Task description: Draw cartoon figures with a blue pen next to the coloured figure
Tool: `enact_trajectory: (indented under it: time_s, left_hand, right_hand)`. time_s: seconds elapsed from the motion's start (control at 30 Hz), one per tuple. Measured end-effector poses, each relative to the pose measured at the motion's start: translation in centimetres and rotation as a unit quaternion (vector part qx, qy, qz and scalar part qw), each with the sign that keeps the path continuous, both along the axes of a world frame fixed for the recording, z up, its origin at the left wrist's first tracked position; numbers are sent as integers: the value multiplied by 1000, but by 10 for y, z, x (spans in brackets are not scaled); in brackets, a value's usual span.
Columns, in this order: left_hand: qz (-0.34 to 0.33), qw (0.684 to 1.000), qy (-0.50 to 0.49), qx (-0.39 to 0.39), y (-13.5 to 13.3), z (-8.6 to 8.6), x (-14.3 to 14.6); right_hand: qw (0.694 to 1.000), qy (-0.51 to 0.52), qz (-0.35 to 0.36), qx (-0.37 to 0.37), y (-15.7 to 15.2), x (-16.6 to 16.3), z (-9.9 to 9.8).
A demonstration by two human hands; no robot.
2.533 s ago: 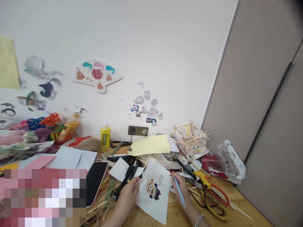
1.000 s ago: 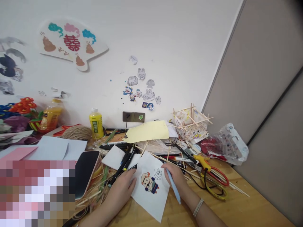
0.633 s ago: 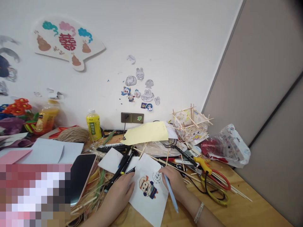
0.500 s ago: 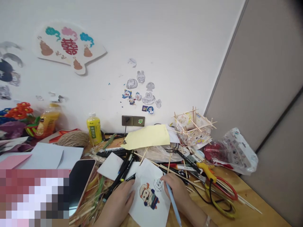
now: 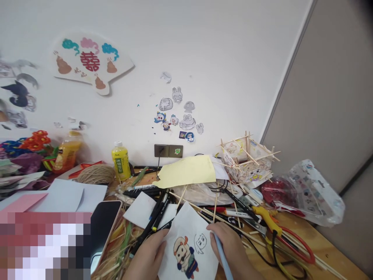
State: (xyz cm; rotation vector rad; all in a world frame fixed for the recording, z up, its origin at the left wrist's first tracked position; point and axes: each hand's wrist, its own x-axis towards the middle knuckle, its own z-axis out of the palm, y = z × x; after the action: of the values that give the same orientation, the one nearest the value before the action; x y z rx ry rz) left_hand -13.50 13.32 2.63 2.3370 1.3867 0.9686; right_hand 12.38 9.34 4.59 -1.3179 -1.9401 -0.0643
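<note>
A white sheet of paper [image 5: 186,217] with a coloured cartoon figure and a small black line-drawn face in a bubble lies before me, its top corner pointing away. My left hand [image 5: 150,252] grips its left edge, thumb on top and fingers behind. At the right edge is my right hand [image 5: 230,245], closed round a light blue pen [image 5: 222,252] that slants down toward me. The right fingertips touch the sheet's edge, and the pen's tip is not clearly visible. Black markers [image 5: 159,212] lie just beyond the sheet.
A phone [image 5: 106,221] and dry raffia strands [image 5: 116,249] are on the left. Yellow-handled pliers [image 5: 266,219], cables and thin wooden sticks crowd the right. Farther back are yellow paper [image 5: 186,171], a stick-framed paper lantern [image 5: 247,159], a yellow bottle [image 5: 121,161] and twine [image 5: 96,174].
My right hand has shifted from beside the small drawn face to the sheet's right edge, leaving the face fully visible. The sheet sits slightly nearer me, and the view has moved a little.
</note>
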Motion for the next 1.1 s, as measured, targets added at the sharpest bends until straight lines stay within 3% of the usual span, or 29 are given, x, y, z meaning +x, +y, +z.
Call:
enact_trajectory:
  time_s: [0.23,0.5,0.73,1.1]
  left_hand:
    - [0,1000,8,-30,1,0,-1]
    - [-13,999,19,-40,-5,11,4]
    - [-20,999,-19,-35,-5,8,5]
    - [-16,998,1,-53,0,2,2]
  right_hand:
    - [1000,4,-19,-10,1,-2,8]
    - [999,-12,-12,-31,2,-3,1]
    - [998,-11,-8,-58,2,-3,-1]
    - [998,-1,-19,-57,1,-5,1]
